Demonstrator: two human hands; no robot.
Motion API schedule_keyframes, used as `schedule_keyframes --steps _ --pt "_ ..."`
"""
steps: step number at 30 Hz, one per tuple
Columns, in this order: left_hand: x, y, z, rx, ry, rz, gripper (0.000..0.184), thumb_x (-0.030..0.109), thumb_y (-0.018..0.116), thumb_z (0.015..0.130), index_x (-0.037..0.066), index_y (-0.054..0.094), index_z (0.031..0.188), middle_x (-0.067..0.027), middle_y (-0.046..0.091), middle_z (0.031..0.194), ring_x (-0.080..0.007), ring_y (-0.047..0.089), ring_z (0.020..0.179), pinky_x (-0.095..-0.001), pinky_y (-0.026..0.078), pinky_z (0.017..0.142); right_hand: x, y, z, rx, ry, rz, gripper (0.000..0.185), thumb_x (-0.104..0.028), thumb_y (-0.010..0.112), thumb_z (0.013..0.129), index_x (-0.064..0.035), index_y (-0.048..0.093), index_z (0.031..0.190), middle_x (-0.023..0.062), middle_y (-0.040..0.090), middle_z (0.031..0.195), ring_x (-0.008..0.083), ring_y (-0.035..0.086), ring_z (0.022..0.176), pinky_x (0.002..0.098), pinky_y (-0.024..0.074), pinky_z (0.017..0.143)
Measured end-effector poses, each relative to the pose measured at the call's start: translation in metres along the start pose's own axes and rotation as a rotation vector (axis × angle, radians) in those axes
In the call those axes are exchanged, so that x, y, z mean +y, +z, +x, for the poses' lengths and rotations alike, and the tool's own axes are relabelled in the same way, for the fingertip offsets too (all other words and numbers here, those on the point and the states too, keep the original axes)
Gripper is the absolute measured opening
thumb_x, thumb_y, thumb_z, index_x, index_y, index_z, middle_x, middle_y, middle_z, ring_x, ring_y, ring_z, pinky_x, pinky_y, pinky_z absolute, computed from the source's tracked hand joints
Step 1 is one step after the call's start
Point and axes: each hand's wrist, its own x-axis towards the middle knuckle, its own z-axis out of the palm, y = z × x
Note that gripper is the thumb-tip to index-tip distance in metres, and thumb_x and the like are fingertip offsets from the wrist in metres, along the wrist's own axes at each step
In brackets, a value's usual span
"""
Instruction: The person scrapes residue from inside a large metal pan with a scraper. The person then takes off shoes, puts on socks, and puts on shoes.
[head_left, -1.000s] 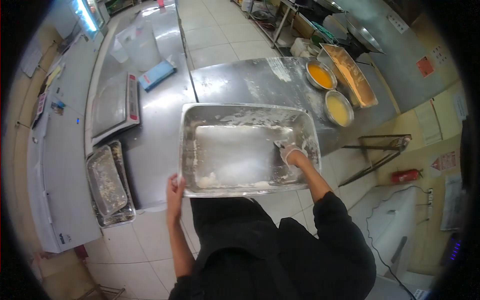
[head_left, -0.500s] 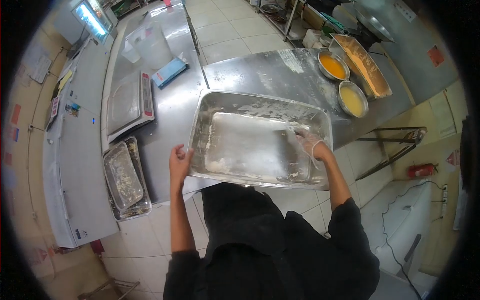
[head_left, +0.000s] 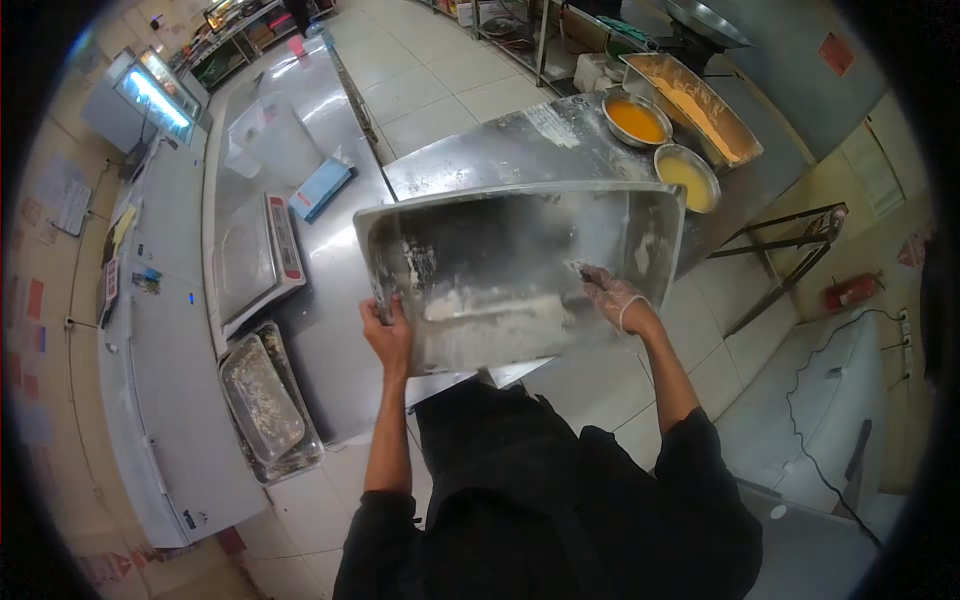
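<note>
A deep metal tray (head_left: 520,240) with floury residue is tilted, its far side raised and its open side facing me. My left hand (head_left: 389,328) grips the tray's left side near the lower corner. Inside the right part of the tray is my right hand (head_left: 612,298), in a clear glove, its fingers closed round a small tool or scrap that I cannot make out. White flour (head_left: 500,312) lies along the tray's lower inner edge.
A scale (head_left: 262,262), a blue packet (head_left: 321,189) and clear plastic containers (head_left: 275,140) are on the left counter, with floury trays (head_left: 265,400) below. Bowls of orange (head_left: 636,119) and yellow liquid (head_left: 687,178) stand beside a long pan (head_left: 700,110) at the right.
The tray has tipped up, with its far side lifted, and the flour has gathered lower in it. My left hand has closed on its side. My right hand is still inside.
</note>
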Motion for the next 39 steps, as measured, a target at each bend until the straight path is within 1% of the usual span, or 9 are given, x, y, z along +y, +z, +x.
schedule_keyframes --steps 3,5,7,14,19,22,27,34,39 --pt "-0.027 0.033 -0.02 0.117 0.066 -0.058 0.024 0.017 0.067 0.094 0.001 0.05 0.088 -0.007 0.06 0.071 -0.0107 0.053 0.064 -0.0307 0.044 0.058 -0.008 0.007 0.001 0.009 -0.036 0.079 0.051 -0.034 0.047 0.101 -0.0063 0.044 0.143 0.025 0.053 0.137 0.0388 0.051 0.127 0.0383 0.0394 0.105" --pt "-0.017 0.051 -0.027 0.185 0.074 -0.164 0.025 0.019 0.066 0.094 0.0 0.052 0.088 -0.0092 0.061 0.069 -0.0128 0.055 0.062 -0.0309 0.044 0.055 0.0 0.022 0.009 -0.008 -0.054 -0.09 0.05 -0.034 0.048 0.1 -0.0059 0.047 0.141 0.0248 0.054 0.136 0.0381 0.052 0.126 0.0387 0.0403 0.105" --pt "-0.022 0.063 -0.034 0.201 0.159 -0.168 0.026 0.021 0.066 0.095 -0.001 0.055 0.087 -0.0116 0.061 0.066 -0.0159 0.055 0.057 -0.0323 0.043 0.052 -0.048 0.016 -0.005 -0.06 0.044 0.102 0.05 -0.034 0.049 0.099 -0.0059 0.048 0.14 0.0247 0.054 0.136 0.0373 0.052 0.126 0.0386 0.0402 0.106" --pt "-0.018 0.065 -0.04 0.159 0.188 -0.179 0.029 0.024 0.063 0.096 -0.002 0.055 0.086 -0.0149 0.056 0.059 -0.0246 0.053 0.048 -0.0371 0.041 0.048 0.003 0.045 0.027 -0.044 -0.014 -0.328 0.051 -0.036 0.041 0.1 -0.006 0.046 0.141 0.0236 0.054 0.136 0.0404 0.053 0.123 0.0436 0.0409 0.105" --pt "-0.031 0.069 -0.043 0.123 0.156 -0.182 0.028 0.023 0.062 0.096 -0.002 0.055 0.085 -0.017 0.057 0.063 -0.0301 0.054 0.05 -0.0401 0.041 0.05 -0.061 0.075 0.016 -0.221 -0.121 -0.46 0.044 -0.029 0.047 0.096 -0.0051 0.052 0.133 0.0243 0.066 0.113 0.043 0.063 0.103 0.0479 0.047 0.093" --pt "-0.036 0.07 -0.044 0.129 0.158 -0.174 0.025 0.021 0.062 0.096 -0.002 0.055 0.085 -0.0184 0.059 0.066 -0.0351 0.056 0.053 -0.0418 0.042 0.051 -0.074 0.111 0.028 -0.389 -0.084 -0.645 0.041 -0.025 0.048 0.094 -0.005 0.054 0.129 0.0254 0.066 0.111 0.0416 0.064 0.103 0.0482 0.0477 0.091" --pt "-0.036 0.068 -0.048 0.125 0.146 -0.135 0.017 0.013 0.061 0.094 -0.002 0.056 0.087 -0.0196 0.059 0.067 -0.0396 0.059 0.057 -0.043 0.043 0.051 -0.09 0.117 0.039 -0.435 -0.096 -0.594 0.036 -0.022 0.048 0.09 -0.0043 0.058 0.12 0.0254 0.067 0.108 0.0415 0.064 0.102 0.0482 0.0484 0.09" --pt "-0.04 0.07 -0.044 0.08 0.198 -0.113 0.01 0.007 0.059 0.091 -0.001 0.056 0.087 -0.0197 0.058 0.065 -0.0398 0.059 0.057 -0.0432 0.042 0.05 -0.07 0.149 0.13 -0.202 -0.238 -0.576 0.032 -0.026 0.05 0.091 -0.0051 0.062 0.112 0.0233 0.068 0.106 0.0401 0.064 0.101 0.0461 0.0496 0.091" --pt "-0.035 0.066 -0.049 0.112 0.205 -0.115 0.014 0.009 0.061 0.092 -0.001 0.054 0.085 -0.0204 0.056 0.064 -0.0407 0.057 0.057 -0.044 0.042 0.051 -0.084 0.126 0.122 -0.247 -0.222 -0.632 0.032 -0.028 0.048 0.093 -0.0059 0.065 0.11 0.02 0.068 0.109 0.04 0.064 0.101 0.046 0.0497 0.09"
